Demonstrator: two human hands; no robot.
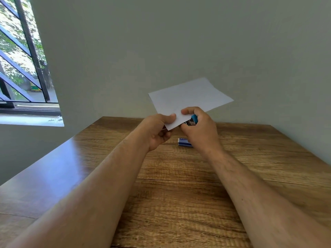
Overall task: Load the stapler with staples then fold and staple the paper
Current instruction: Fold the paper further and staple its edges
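A white sheet of paper [189, 97], apparently folded, is held up in the air above the table. My left hand [159, 131] pinches its near corner between thumb and fingers. My right hand [198, 129] grips a small blue and metal stapler [192, 120], whose jaws sit at the paper's near edge just right of my left thumb. Most of the stapler is hidden inside my right hand. A small blue staple box [184, 142] lies on the table below my hands.
The wooden table [179, 185] stands against a plain wall, with its left edge running diagonally. A barred window [23, 56] and its sill are at the far left.
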